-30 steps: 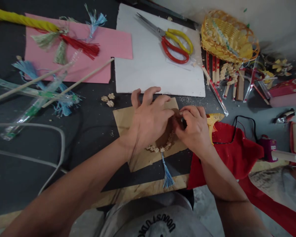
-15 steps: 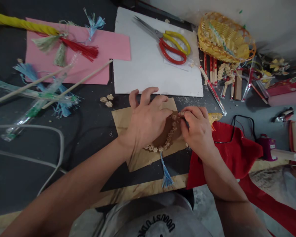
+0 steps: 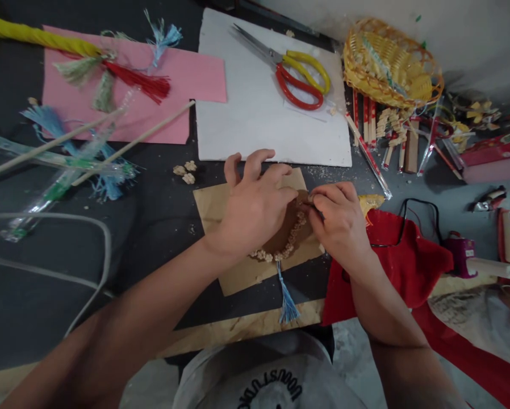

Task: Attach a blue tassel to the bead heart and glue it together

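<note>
A round brown piece [image 3: 280, 230] lies on a tan card [image 3: 238, 278], edged by small pale flower-like pieces [image 3: 289, 247]. A blue tassel [image 3: 288, 304] hangs from its lower edge. My left hand [image 3: 257, 201] rests over the card and the round piece with its fingers spread. At the upper right edge of the round piece, my right hand [image 3: 335, 218] pinches something small between thumb and fingers; I cannot make out what it is.
Scissors [image 3: 301, 79] lie on a white board [image 3: 238, 130]. Pink paper [image 3: 204, 79], tassels and sticks are at the left. A wicker basket [image 3: 391, 62] stands at the upper right, red cloth [image 3: 400, 272] lower right. Loose pale pieces [image 3: 188, 178] sit near the card.
The fingertips of my right hand have shifted slightly at the edge of the round piece and now cover the pale piece there. My left hand stays nearly in place.
</note>
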Demonstrator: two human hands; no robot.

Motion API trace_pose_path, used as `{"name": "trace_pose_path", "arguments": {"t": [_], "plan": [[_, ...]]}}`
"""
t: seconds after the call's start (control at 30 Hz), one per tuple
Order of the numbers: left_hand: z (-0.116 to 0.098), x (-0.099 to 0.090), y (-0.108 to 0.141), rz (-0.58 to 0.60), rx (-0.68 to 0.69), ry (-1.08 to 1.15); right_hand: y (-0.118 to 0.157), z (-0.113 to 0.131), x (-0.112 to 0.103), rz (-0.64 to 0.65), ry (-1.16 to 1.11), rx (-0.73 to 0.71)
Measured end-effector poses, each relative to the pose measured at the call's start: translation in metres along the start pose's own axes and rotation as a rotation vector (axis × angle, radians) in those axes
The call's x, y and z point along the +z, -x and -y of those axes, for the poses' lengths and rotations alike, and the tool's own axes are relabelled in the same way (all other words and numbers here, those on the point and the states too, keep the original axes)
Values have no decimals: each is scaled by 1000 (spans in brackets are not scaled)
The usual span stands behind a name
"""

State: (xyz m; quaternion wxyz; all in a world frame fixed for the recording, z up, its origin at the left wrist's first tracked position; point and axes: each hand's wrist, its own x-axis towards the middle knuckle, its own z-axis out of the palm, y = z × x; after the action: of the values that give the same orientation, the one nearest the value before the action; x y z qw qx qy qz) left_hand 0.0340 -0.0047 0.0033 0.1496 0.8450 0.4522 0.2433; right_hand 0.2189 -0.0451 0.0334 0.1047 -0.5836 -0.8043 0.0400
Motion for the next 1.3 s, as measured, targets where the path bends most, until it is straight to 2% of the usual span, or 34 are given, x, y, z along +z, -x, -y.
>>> {"name": "trace_pose_path", "arguments": {"t": [0.37, 0.6, 0.9, 1.3], "plan": [[0, -1, 0, 3, 22, -29, 0, 3, 1, -6, -12, 58], [-1, -1, 0, 9, 21, -46, 1, 4, 0, 17, 8, 51], [-2, -6, -1, 35, 28, -30, 2, 4, -2, -15, -10, 31], [1, 0, -2, 23, 3, 28, 0, 4, 1, -4, -4, 34]]}}
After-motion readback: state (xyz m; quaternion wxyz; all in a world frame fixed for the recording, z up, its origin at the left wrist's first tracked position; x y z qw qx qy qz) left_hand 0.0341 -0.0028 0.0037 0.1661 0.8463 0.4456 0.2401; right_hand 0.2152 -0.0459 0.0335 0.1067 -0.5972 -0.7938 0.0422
